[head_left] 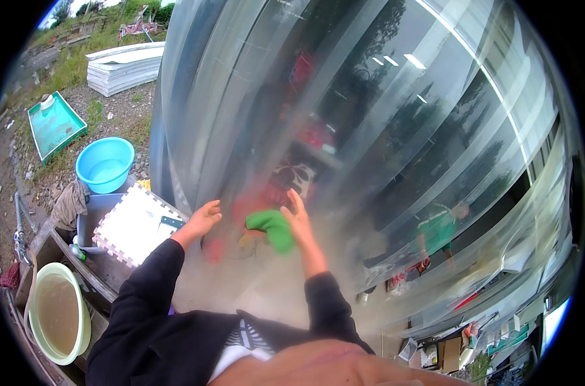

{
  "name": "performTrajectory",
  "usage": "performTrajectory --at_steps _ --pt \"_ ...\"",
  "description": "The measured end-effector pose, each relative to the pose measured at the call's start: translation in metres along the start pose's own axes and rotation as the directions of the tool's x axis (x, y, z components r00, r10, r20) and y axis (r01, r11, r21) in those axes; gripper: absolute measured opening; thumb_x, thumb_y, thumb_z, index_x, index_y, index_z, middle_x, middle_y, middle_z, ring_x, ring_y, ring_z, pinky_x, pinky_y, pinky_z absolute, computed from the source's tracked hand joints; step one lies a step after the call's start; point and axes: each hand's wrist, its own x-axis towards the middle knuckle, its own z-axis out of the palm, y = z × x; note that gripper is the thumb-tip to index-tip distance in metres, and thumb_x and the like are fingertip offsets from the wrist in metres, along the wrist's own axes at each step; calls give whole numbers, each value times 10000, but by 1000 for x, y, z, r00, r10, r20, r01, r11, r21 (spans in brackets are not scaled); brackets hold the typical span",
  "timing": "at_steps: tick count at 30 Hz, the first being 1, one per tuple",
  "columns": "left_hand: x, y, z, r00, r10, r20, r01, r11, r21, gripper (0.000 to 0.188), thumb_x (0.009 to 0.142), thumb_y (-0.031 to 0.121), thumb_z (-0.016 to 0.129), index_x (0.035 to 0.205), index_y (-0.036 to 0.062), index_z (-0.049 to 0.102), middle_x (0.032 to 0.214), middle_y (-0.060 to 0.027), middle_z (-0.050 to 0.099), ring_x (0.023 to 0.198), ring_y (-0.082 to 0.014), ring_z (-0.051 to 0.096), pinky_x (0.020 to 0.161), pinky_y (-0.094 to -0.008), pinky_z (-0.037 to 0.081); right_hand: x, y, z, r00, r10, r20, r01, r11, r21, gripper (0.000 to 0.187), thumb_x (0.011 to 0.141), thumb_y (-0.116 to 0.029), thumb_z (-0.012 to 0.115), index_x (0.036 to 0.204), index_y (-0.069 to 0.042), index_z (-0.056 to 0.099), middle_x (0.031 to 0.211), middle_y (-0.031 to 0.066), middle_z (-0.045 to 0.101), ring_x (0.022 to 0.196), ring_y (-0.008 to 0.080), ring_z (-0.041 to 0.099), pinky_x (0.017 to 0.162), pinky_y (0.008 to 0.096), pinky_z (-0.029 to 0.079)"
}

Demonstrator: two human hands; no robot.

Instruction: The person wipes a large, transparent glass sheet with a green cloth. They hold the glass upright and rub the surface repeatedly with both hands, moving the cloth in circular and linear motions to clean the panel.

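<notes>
Both of my hands are raised in front of a curtain of clear plastic strips (pixel 241 116). My left hand (pixel 204 219) is open, fingers pointing toward the strips; I cannot tell whether it touches them. My right hand (pixel 297 219) is open too, fingers stretched upward, with nothing in it. Between the hands a blurred bright green thing (pixel 271 226) shows, seemingly through the plastic; its kind is unclear. Below left of my left hand, a knife with a dark teal handle (pixel 171 222) lies on a white board with a notched edge (pixel 130 225).
On the left stand a pale green basin (pixel 80 309) of murky water, a grey sink edge (pixel 106 276) and a blue basin (pixel 106 161). Beyond are a turquoise tray (pixel 56 125) and stacked white panels (pixel 125 71). A person in green (pixel 437 228) shows at right through or on the plastic.
</notes>
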Motion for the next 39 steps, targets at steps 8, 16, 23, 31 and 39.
performTrajectory --at_steps 8,16,23,31,39 --pt "86 33 13 987 123 -104 -118 991 57 564 901 155 581 1411 68 357 1349 -182 480 1238 -273 479 994 -356 411 115 -6 -5 990 -44 137 7 966 260 749 877 -99 621 1478 -63 174 1503 113 292 1313 198 362 1024 309 353" --pt "138 35 -11 976 177 -124 -181 983 -24 523 907 132 582 1379 13 390 1324 -190 498 1195 -260 515 960 -342 437 195 -39 2 947 -17 322 -25 992 125 543 901 -215 606 1367 -24 403 1253 141 575 1141 218 548 949 342 431" --pt "200 47 -47 972 185 -147 -202 973 -108 518 919 182 594 1369 1 410 1312 -168 511 1192 -219 509 961 -307 417 202 -58 1 873 -67 483 194 956 -219 423 968 -355 459 1135 -9 636 1018 111 696 997 209 635 902 322 460" --pt "227 145 -70 923 366 121 -269 836 -479 704 930 518 468 1442 61 312 1405 -198 407 1252 -289 460 996 -378 413 168 -91 -39 767 -20 641 133 983 -129 366 968 -321 485 1133 -38 650 991 61 706 945 154 620 860 300 468" --pt "242 181 -66 701 557 445 -300 797 -524 649 714 424 799 1163 7 585 924 -162 675 544 -114 554 488 -231 469 147 -86 -47 842 0 539 109 980 -169 436 929 -397 537 1208 -69 604 933 73 707 886 165 636 799 303 478"
